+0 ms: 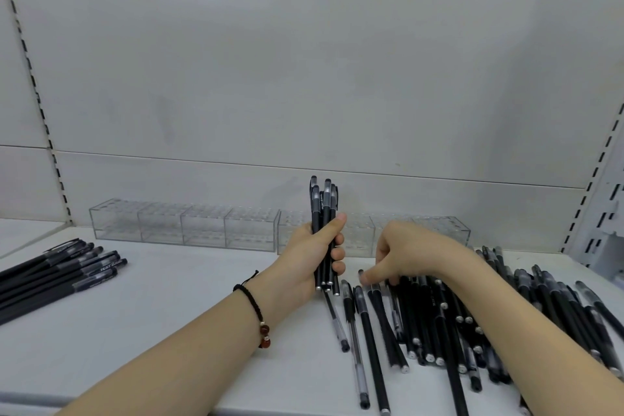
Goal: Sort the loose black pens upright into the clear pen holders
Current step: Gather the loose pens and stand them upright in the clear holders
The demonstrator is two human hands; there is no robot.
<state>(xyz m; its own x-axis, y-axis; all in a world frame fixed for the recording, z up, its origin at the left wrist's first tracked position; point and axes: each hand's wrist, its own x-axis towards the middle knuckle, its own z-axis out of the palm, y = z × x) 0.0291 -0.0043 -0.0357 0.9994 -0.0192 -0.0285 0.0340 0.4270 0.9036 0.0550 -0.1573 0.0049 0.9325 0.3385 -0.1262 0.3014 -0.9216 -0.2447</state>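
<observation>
Left hand (312, 260) clutching a bundle of black pens (324, 223), right hand (405, 252) down in the loose pile (439, 324)
Bundle is held upright just in front of the middle of the clear pen holders (184, 228). Right hand's thumb and curled fingers are on the pile lying in front of the holders' right end, can't tell if it's actually pinching a pen. Another batch of pens (60, 275) lies flat past the holders' left end, nearer me.
</observation>
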